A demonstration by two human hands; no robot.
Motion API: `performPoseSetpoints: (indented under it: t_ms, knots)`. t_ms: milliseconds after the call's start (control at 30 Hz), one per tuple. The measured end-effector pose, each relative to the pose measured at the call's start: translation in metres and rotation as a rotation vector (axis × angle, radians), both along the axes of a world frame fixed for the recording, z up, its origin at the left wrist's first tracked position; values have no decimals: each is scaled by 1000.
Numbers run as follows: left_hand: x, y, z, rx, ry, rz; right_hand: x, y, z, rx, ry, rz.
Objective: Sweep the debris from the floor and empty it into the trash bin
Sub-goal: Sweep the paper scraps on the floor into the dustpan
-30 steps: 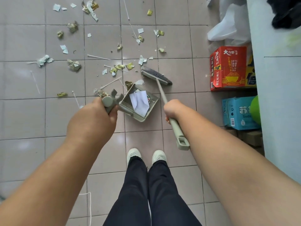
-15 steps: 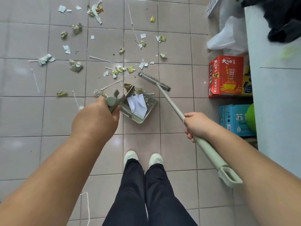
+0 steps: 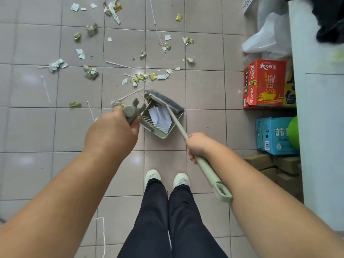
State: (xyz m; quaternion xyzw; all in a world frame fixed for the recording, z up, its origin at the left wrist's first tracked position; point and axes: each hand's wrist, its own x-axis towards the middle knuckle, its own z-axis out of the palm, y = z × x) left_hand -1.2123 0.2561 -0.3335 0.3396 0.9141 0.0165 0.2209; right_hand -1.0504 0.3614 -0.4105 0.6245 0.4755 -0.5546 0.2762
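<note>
My left hand [image 3: 111, 133] grips the handle of a pale green dustpan [image 3: 158, 134] that rests on the tiled floor ahead of my feet. White paper [image 3: 160, 116] lies inside the pan. My right hand [image 3: 197, 146] grips the long green handle of a broom [image 3: 186, 135], whose grey bristle head [image 3: 165, 100] sits at the dustpan's front lip. Scraps of paper, gold-green wrappers and thin white sticks, the debris [image 3: 145, 77], lie scattered over the tiles beyond the pan. No trash bin is in view.
At the right stand a red noodle carton [image 3: 266, 84], a blue soda carton [image 3: 273, 135], brown boxes [image 3: 270, 164], a white plastic bag [image 3: 264, 38] and a white cabinet [image 3: 320, 127]. My shoes [image 3: 165, 178] are just behind the dustpan. A white cord [image 3: 103, 237] lies at lower left.
The broom head has swept back from the open floor to the dustpan's front lip, pushing scraps into the pan. My right hand moved in toward the pan. The left hand has stayed in place.
</note>
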Motion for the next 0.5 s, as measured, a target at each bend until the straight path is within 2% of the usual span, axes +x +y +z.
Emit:
performPoseSetpoints:
  t_ms: [67,300,500]
  knots:
    - [2,1,1,-5,-3,10,10,-6,5,-57,5,-40]
    - [9,0,4,21,-16,19,21,-5,17,-31,22,-73]
    - [30,-10,13,117,-22,49,23,-11,29,-40,14,22]
